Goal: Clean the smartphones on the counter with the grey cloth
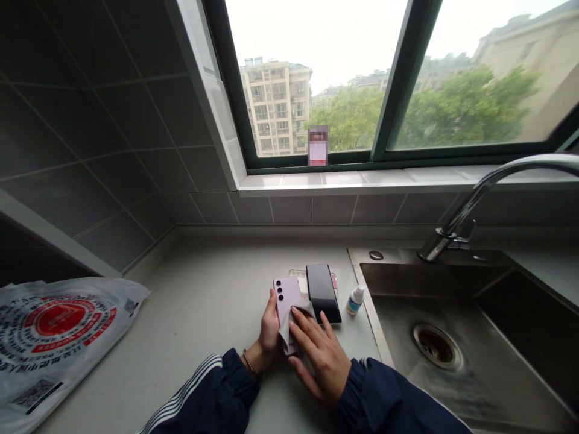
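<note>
My left hand grips a pale lilac smartphone along its left edge, its back with three camera lenses turned up. A grey cleaning cloth with a zigzag edge lies over the phone's lower back. My right hand presses the cloth onto the phone with its fingers. Just beyond my right fingertips lies a second, dark smartphone, screen up. Under it shows part of a clear phone case. To the right stands a small white spray bottle with a blue and yellow label.
A steel sink with a chrome faucet takes up the right side. On the left, a white plastic bag with red print rests on the pale countertop. A window with a sill is at the back.
</note>
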A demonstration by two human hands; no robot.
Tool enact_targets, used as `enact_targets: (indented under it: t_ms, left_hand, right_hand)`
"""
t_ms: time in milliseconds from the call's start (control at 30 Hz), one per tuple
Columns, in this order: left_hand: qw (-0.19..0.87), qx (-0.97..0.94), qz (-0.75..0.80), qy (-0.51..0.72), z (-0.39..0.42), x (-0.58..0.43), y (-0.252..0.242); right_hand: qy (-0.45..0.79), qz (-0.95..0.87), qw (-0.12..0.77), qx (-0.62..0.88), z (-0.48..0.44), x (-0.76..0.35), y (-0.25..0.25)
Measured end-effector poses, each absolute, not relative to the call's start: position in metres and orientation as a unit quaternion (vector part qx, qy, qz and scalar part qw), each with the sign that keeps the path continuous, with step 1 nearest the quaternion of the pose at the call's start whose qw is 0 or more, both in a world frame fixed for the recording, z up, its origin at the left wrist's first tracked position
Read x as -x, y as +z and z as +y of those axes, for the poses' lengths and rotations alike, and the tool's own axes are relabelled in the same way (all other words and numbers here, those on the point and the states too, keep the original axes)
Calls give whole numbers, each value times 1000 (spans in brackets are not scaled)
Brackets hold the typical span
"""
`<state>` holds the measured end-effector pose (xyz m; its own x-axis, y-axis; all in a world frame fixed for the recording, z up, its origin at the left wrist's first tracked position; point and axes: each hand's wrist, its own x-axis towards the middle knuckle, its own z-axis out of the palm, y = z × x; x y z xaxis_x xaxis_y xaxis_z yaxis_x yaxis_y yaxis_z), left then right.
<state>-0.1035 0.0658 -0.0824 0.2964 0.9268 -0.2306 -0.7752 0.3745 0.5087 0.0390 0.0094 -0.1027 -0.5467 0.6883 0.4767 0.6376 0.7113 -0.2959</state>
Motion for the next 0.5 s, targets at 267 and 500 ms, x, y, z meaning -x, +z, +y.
enact_targets:
  t_ms: [267, 500]
  left_hand:
    - [844, -155, 215, 466, 61, 105, -84]
    - [820, -204, 211, 491, 48, 100, -96]
  right_hand:
    - [79, -884, 269, 374, 10, -40, -99]
    - [29, -880, 289, 377, 16, -44, -99]
